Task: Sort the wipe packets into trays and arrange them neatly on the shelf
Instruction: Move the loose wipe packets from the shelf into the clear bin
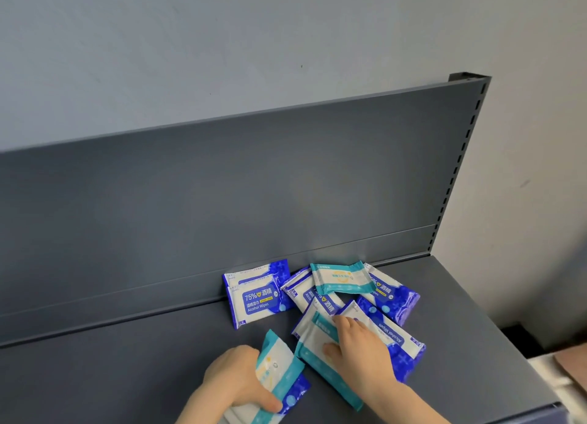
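Observation:
Several blue and teal wipe packets lie in a loose heap on the dark grey shelf (127, 366). My left hand (235, 379) grips a small stack of packets (279, 372), a teal one on top and a blue one beneath. My right hand (359, 347) rests on a teal packet (317, 353) at the front of the heap, fingers curled over its edge. A blue alcohol wipes packet (259, 298) leans near the back panel. Another teal packet (341, 277) lies on top at the rear. No tray is in view.
The shelf's back panel (222, 185) rises behind the heap, with a slotted upright (457, 169) at its right end. The shelf's right edge drops off near a pale wall (524, 137). A brown flat thing (571, 366) shows at the lower right.

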